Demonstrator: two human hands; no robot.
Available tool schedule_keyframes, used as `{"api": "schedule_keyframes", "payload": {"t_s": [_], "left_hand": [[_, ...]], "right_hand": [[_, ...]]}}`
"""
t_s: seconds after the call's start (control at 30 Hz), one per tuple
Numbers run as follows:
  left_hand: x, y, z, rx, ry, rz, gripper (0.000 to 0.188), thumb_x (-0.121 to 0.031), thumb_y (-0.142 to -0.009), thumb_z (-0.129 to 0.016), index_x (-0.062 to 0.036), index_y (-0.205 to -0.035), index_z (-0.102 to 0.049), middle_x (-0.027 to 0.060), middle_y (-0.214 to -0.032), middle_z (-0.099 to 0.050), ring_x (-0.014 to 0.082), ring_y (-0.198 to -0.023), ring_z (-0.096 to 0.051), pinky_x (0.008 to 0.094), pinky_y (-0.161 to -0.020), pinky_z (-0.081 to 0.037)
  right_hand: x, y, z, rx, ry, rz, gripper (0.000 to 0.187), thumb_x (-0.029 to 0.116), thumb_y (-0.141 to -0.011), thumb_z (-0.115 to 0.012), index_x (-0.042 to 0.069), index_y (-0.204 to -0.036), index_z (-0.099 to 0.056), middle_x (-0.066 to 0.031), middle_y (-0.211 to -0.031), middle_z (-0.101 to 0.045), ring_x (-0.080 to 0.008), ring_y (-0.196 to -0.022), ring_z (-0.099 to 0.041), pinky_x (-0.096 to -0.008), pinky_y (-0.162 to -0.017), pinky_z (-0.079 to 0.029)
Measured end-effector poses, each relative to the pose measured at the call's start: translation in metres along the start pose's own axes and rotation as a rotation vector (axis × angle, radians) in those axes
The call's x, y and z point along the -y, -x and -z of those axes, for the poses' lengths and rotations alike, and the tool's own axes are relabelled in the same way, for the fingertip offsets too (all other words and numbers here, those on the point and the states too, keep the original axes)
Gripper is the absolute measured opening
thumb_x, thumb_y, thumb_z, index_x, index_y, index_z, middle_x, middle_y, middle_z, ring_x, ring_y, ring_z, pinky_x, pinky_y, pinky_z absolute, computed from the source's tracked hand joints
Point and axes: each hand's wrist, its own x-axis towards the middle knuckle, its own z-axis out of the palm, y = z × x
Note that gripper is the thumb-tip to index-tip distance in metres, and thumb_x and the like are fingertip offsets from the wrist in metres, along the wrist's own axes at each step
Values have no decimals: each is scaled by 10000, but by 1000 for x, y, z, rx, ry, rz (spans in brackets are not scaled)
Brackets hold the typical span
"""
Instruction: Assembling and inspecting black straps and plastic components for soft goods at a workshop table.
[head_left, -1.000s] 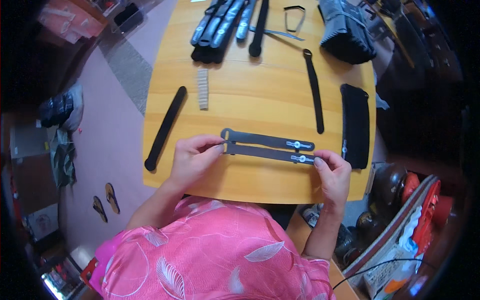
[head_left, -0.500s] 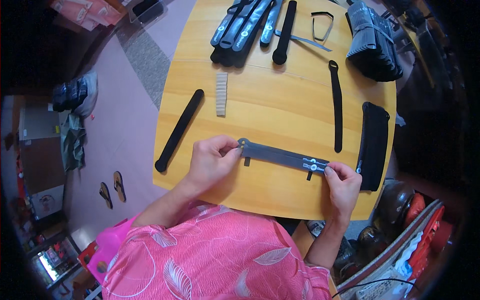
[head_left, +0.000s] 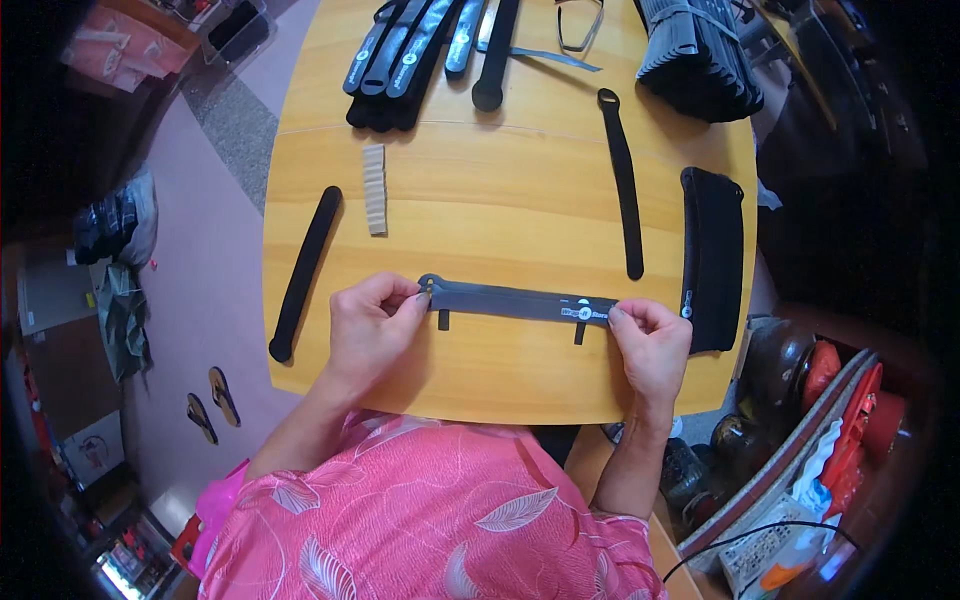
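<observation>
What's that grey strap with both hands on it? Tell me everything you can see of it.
The front grey strap is long, flat and narrow, smooth and perhaps synthetic, with white print near its right end. It runs nearly straight, over the wooden table, its right end slightly lower. The left hand pinches one end, the right hand the other. It overlaps a similar strap behind. Two short black tabs show below it; their attachment is hidden.

Bright pink shirt (head_left: 420, 500), finely textured cloth, scattered white feathery leaf prints (head_left: 517, 509), thin pale curving lines among them, short sleeves (head_left: 270, 515) in the same pink pattern, bare forearms (head_left: 302, 428), bare hands (head_left: 366, 326)
</observation>
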Motion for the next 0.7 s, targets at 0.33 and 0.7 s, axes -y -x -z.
{"api": "schedule_keyframes", "payload": {"t_s": [0.33, 0.7], "left_hand": [[-1, -1, 1, -11, -12, -32, 91, -59, -775, -675, 27, -805, -675, 93, -632, -653, 88, -570, -600, 241, -530, -467], [-6, -3, 1, -26, -162, -106, 119, -80, -751, -701, 21, -798, -658, 79, -626, -639, 85, -573, -595, 241, -528, -474]], "right_hand": [[9, 2, -6, -37, 86, 5, 105, 51, -766, -681, -43, -812, -673, 10, -628, -608, -34, -574, -520, -198, -536, -427], [10, 8, -14, -115, 184, 95, 46, 25, -760, -653, -12, -765, -625, 32, -582, -524, -27, -550, -455, -195, -514, -379]]}}
